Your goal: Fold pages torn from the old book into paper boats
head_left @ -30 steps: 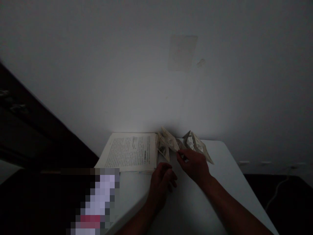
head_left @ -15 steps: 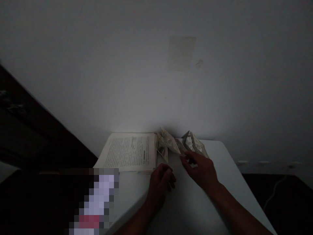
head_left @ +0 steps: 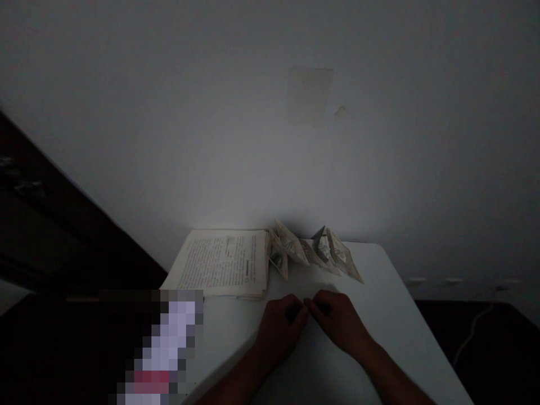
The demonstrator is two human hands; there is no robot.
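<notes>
My left hand point(head_left: 279, 322) and my right hand point(head_left: 340, 318) meet over the white table point(head_left: 228, 332), fingertips touching. Both have their fingers curled into a pinch. Whether something small lies between the fingertips, I cannot tell in this dim light. Just beyond them, near the wall, stand several folded paper boats made from printed pages: one group on the left point(head_left: 291, 247), another on the right point(head_left: 343, 254). Neither hand touches the boats. To the left lies a stack of printed pages point(head_left: 219, 261), its top sheet covered in text.
A pale wall point(head_left: 236, 140) rises straight behind the table, with a faint square patch point(head_left: 310, 95) on it. Dark furniture or a door point(head_left: 63, 197) is at the left. Right of the table, a thin cable point(head_left: 472, 332) hangs down. A blurred-out area covers the lower left.
My right hand has left the paper boats and drawn back towards me. My left hand has turned inward and closed its fingers. The hands now touch at the fingertips.
</notes>
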